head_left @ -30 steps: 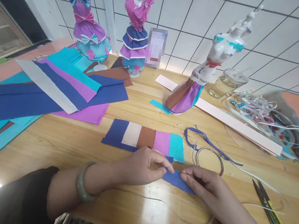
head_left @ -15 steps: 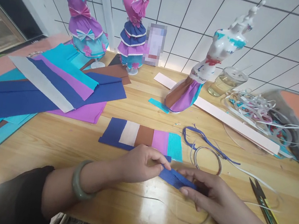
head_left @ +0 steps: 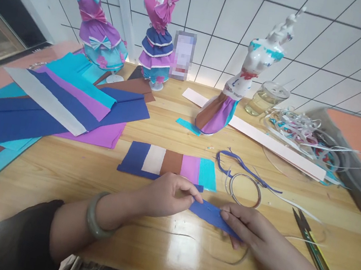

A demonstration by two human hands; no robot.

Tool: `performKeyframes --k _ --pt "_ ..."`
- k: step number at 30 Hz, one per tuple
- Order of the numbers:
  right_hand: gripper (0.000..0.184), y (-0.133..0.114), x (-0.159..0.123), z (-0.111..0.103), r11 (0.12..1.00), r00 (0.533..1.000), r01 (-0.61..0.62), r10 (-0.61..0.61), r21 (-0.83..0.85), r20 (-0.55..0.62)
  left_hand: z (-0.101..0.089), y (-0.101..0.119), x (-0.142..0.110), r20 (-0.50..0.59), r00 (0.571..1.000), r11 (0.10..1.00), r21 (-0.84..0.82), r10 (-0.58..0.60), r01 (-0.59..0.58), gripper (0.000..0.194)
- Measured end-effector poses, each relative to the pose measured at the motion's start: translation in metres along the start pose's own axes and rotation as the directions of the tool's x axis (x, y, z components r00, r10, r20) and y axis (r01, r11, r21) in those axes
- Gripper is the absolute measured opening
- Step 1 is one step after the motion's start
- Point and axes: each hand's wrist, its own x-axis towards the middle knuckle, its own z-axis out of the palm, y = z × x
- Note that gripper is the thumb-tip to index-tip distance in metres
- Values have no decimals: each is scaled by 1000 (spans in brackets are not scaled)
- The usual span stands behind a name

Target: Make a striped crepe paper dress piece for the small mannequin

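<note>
A small dark blue crepe paper piece [head_left: 208, 212] lies low over the wooden table [head_left: 65, 170], held at both ends. My left hand [head_left: 169, 196], with a green bangle on its wrist, pinches the left end with thumb and fingers. My right hand [head_left: 248, 224] is closed on the right end, fingers on top of the paper. Just behind my hands lies a row of overlapping paper rectangles [head_left: 168, 164] in blue, white, brown, purple and teal.
A half-dressed white mannequin [head_left: 236, 86] stands mid-table; two dressed mannequins [head_left: 158, 33] stand at the back. Large crepe sheets [head_left: 49, 102] cover the left. A tape ring [head_left: 246, 190], thread snips [head_left: 312, 246], a jar [head_left: 265, 99] and a heap of paper strips [head_left: 306, 134] lie right.
My right hand slid along the blue piece, out to the right and back toward the left hand. My left hand kept its pinch. The view shifted slightly.
</note>
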Motion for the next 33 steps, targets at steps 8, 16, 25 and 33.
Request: performKeyframes --k 8,16,25,33 --pt "32 -17 13 12 985 983 165 -160 42 -93 1 -1 0 -6 999 998 28 49 -49 23" --pt "29 -14 18 14 990 982 133 -137 -37 -130 0 2 1 10 995 994 34 103 -103 22" --pt "37 -5 21 -2 997 997 75 -75 -10 -35 1 2 0 0 992 989 69 129 -129 21" --pt "35 -5 30 0 995 995 96 -96 8 -3 1 1 1 18 990 987 70 142 -142 22"
